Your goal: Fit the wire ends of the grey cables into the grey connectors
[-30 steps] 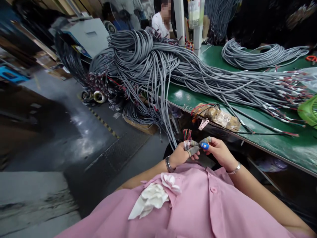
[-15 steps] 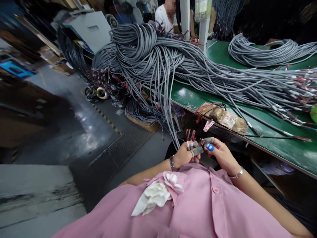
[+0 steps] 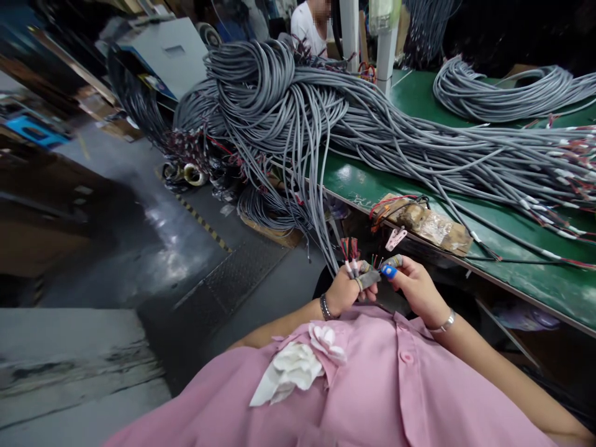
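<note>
My left hand [image 3: 347,288] is closed around the ends of several grey cables [image 3: 326,239] that hang down from the bench. Thin coloured wires [image 3: 350,248], red and green among them, stick up out of white-banded cable ends above that fist. Close beside it, my right hand [image 3: 414,285] pinches fine wires [image 3: 376,263] between thumb and forefinger. A blue cover sits on the right thumb, and grey covers are on fingers of both hands. The cable parts inside the left fist are hidden.
A large heap of grey cables [image 3: 261,81] lies over the green bench [image 3: 354,177]. At the bench edge are a taped wooden block [image 3: 431,226] and a pink clip [image 3: 395,238]. A person in white [image 3: 310,28] is behind. More cable coils [image 3: 274,211] sit low by the floor.
The wires between my hands are more spread apart, and the right thumb has shifted slightly left. The wire bundle in my left hand has tipped a little left.
</note>
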Action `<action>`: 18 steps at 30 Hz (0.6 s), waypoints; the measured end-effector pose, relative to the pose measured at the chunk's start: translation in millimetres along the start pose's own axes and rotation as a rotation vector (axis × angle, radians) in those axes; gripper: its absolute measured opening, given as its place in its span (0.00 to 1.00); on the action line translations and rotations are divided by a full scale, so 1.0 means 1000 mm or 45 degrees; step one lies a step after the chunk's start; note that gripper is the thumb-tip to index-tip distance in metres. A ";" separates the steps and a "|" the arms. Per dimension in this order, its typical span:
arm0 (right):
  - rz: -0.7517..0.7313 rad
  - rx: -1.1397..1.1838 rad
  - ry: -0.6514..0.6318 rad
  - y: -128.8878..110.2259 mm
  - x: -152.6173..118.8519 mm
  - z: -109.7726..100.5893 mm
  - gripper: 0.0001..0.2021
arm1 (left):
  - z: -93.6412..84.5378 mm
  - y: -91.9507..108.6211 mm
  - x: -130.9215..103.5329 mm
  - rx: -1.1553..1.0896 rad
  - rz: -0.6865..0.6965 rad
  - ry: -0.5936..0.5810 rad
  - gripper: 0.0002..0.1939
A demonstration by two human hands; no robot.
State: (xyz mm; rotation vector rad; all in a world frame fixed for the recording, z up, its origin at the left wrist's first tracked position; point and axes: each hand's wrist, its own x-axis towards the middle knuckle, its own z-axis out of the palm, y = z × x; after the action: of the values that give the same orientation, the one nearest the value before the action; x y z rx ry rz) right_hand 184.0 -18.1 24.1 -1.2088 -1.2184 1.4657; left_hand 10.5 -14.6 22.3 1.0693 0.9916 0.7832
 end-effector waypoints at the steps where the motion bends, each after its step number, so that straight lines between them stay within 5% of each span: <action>1: 0.009 0.012 0.011 0.001 0.000 0.000 0.12 | 0.001 -0.001 0.001 -0.062 0.009 0.054 0.20; 9: 0.022 0.026 -0.001 0.005 -0.004 -0.001 0.12 | 0.005 -0.007 0.011 -0.282 -0.014 0.188 0.20; 18: 0.035 0.055 -0.099 -0.007 0.007 0.000 0.15 | 0.008 -0.009 0.013 -0.156 -0.083 0.057 0.19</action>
State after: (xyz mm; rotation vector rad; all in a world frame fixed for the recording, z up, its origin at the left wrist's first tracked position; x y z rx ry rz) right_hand 182.8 -10.5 30.0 -1.1528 -1.2199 1.5643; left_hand 23.0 -8.3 11.9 0.9131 0.9988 0.8072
